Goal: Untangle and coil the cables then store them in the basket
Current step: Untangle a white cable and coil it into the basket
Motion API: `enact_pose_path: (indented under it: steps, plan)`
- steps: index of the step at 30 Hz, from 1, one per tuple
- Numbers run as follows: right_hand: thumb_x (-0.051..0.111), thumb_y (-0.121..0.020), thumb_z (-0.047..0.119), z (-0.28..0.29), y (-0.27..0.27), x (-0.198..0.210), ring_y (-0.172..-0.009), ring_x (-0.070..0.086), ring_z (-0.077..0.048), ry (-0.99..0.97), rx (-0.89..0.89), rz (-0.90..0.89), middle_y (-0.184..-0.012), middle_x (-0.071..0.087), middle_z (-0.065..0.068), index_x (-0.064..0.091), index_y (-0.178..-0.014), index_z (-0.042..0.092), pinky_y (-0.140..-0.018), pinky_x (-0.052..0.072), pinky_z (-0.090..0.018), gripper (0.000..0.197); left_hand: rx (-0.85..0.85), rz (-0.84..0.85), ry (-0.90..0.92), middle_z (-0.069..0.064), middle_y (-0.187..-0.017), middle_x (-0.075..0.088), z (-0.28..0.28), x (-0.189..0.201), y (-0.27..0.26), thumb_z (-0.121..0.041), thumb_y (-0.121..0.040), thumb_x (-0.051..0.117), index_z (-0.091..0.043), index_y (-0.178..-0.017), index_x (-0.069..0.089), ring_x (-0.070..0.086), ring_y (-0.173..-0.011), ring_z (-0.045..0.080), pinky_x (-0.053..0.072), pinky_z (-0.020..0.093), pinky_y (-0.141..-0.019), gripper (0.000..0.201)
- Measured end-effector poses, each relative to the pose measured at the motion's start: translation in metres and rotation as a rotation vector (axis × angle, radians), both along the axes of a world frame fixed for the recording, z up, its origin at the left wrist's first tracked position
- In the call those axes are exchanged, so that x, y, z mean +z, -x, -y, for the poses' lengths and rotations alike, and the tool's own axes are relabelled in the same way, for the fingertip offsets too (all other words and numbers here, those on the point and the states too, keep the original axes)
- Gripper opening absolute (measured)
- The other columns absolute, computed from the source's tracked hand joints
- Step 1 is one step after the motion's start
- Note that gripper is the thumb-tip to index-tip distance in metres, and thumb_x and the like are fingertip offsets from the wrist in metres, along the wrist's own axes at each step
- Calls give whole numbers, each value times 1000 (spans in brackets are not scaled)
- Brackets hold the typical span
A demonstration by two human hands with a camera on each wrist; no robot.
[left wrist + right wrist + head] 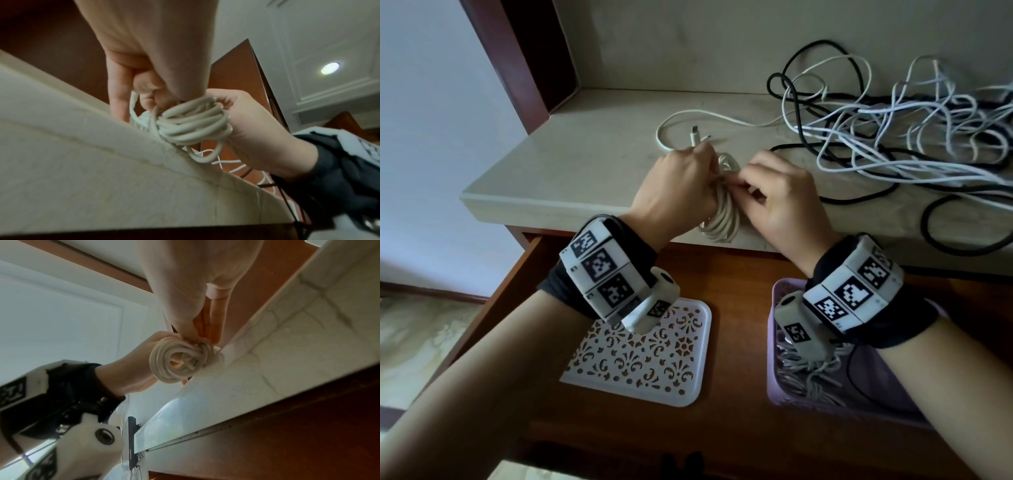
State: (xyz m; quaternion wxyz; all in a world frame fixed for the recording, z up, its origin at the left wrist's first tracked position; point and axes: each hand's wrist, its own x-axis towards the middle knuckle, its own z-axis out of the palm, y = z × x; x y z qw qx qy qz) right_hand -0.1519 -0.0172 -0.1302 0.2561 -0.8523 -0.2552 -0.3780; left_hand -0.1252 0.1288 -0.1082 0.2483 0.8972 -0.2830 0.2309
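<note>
The left hand [676, 185] closes its grip around a thick bundle of cream-white coiled cable [720, 219] at the near counter [571, 164] edge; the right hand [784, 202] pinches a strand at the bundle's top. Its loose plug end [697, 135] lies just beyond. Far right, tangled black and white cables [893, 137] sprawl. The purple basket [774, 342] sits near right, holding cables.

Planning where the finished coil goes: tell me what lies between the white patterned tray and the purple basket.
In the head view, only bare brown wood separates the white patterned tray from the purple basket; both wrist cameras overhang the trays' edges.
</note>
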Motion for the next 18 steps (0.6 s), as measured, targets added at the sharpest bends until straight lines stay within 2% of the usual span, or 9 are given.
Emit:
enact_pose_path:
  steps: [3,6,8,10,12,15,17,18]
  plan:
    - [62,-83,3,0,-4,4,-56,52,-25,77,7,2,-70,56,-15,67,-77,-4,-54,30,-20,10,44,-77,76,20,-90,67,-1,-3,-4,-11,-77,42,0,-97,65,60,-82,40,35,29,-63,33]
    - [63,-82,0,2,-8,9,-58,54,-26,96,38,-18,-73,58,-16,66,-76,-4,-56,29,-18,8,61,-202,156,15,-87,67,0,-2,-7,-5,-81,45,0,-95,66,59,-81,33,36,27,-64,25]
    - [63,-81,0,1,-11,10,-61,57,-26,71,44,-27,-76,60,-16,66,-78,-4,-58,33,-17,6,59,-354,239,5,-74,60,-1,-3,-9,0,-87,45,-5,-84,63,54,-72,23,35,26,-61,19]
    - [63,-79,-1,-3,-12,11,-63,59,-26,57,51,-35,-78,61,-16,66,-79,-4,-60,36,-17,4,31,-515,363,-3,-60,49,-2,-4,-9,1,-89,43,-14,-69,54,45,-58,12,34,23,-53,27]
    - [63,-79,-2,-6,-12,11,-62,58,-25,63,61,-45,-78,60,-16,66,-79,-3,-60,37,-19,3,3,-606,468,-5,-54,42,-3,-5,-9,4,-89,41,-18,-63,49,38,-49,5,31,16,-46,35]
    - [62,-77,-2,-6,-14,15,-63,58,-26,67,64,-63,-77,60,-15,65,-77,-2,-57,45,-28,3,6,-608,468,-7,-54,42,-5,-4,-10,2,-90,43,-19,-62,49,38,-44,-1,30,13,-46,36]
    - [64,-76,-3,-4,-16,18,-65,59,-25,65,50,-57,-77,60,-15,66,-77,-2,-60,43,-24,3,21,-559,406,-7,-59,47,-4,-4,-12,-4,-94,45,-16,-68,53,42,-53,0,32,12,-50,29]
    - [65,-75,-4,-3,-16,18,-65,59,-25,71,41,-56,-77,61,-15,66,-77,-2,-60,41,-21,3,29,-530,367,-6,-64,50,-3,-4,-12,-8,-95,46,-13,-75,56,46,-59,5,36,13,-54,23]
